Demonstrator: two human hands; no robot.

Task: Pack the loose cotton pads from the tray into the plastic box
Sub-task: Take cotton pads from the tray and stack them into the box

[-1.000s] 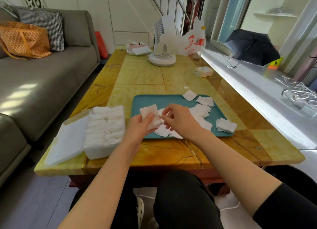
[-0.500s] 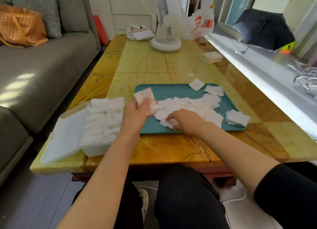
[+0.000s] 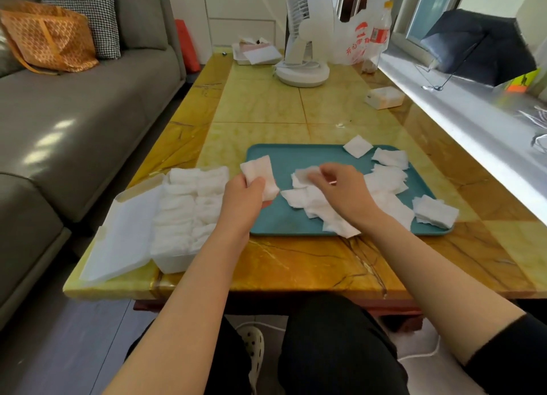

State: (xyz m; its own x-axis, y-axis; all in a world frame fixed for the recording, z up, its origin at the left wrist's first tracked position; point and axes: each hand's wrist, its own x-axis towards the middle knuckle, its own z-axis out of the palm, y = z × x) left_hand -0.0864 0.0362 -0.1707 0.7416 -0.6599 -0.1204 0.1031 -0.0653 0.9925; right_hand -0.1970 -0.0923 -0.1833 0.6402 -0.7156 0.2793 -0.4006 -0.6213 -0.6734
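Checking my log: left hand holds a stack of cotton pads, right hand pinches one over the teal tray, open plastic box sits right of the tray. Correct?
No: the head view shows the open plastic box left of the teal tray, not right. The left hand holding the stack of cotton pads and the right hand pinching one pad are correct.

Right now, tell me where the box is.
In the head view the box sits near-left on the table, just left of the tray, its lid lying open further left.
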